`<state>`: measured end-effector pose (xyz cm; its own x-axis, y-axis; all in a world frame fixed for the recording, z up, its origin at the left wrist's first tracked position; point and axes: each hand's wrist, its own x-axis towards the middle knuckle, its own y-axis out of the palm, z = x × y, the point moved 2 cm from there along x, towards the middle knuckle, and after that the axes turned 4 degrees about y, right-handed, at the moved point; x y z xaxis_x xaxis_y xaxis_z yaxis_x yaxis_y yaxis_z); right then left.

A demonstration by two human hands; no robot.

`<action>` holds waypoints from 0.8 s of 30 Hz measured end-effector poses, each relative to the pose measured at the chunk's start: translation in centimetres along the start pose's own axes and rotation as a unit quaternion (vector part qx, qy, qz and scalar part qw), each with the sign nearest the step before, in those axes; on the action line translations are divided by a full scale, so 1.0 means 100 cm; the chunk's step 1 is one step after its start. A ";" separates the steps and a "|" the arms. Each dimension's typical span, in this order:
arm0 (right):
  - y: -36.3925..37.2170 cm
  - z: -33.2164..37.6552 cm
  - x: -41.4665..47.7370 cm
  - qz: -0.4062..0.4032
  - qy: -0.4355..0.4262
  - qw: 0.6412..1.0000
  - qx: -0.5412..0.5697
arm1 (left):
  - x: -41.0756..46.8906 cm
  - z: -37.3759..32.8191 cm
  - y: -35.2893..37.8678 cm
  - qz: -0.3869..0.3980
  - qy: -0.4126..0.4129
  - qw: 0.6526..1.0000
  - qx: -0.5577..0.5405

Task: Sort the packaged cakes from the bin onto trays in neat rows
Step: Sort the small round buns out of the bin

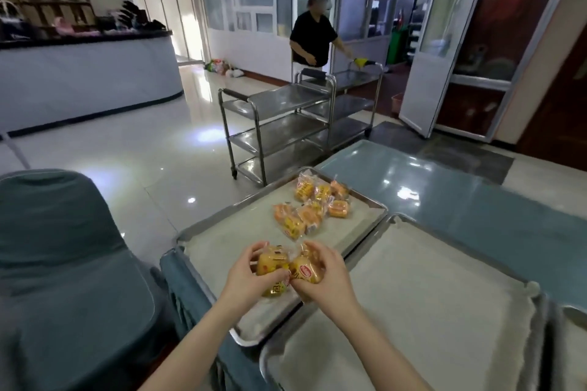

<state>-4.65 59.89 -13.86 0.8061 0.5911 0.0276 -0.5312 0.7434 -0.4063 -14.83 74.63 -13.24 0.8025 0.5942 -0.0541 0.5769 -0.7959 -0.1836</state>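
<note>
The left hand (244, 274) curls round 1 packaged cake (270, 262), thumb across its near side and fingertips over its far edge. The right hand (324, 279) grips a 2nd cake packet (307, 271), the one with a red oval label, fingers bent over its top and thumb beneath. The 2 packets touch between the hands. A gold-printed wrapper edge shows just under the left thumb; it may be part of the left packet or a 3rd one, and the view does not settle it.

Both hands hover over the near end of a paper-lined metal tray (219, 247). Beyond the fingertips, on the far half of the same tray, lies a cluster of wrapped cakes (309, 208) in 2 loose rows. Just right of the right hand, touching the 1st tray's edge, sits a 2nd lined tray (413, 295). Left of the left forearm stands a teal covered chair (63, 247). Well beyond the hands, steel trolleys (279, 124) stand on the floor, and a person in black (313, 38) holds a trolley handle.
</note>
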 end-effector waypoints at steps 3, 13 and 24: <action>0.024 -0.009 0.044 0.001 0.030 1.000 -0.010 | 0.055 0.016 -0.019 0.019 -0.022 0.999 0.020; 0.089 -0.055 0.147 -0.099 0.166 0.981 -0.016 | 0.219 0.082 -0.035 0.166 -0.088 0.981 0.039; 0.134 -0.088 0.146 -0.096 0.330 0.894 -0.287 | 0.288 0.141 -0.038 0.358 0.063 0.812 0.456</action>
<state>2.27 75.70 -26.98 0.9471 0.0160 -0.3206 -0.2978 0.4165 -0.8590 3.95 96.37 -27.98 0.9248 -0.0463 -0.3777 -0.3521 -0.4800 -0.8035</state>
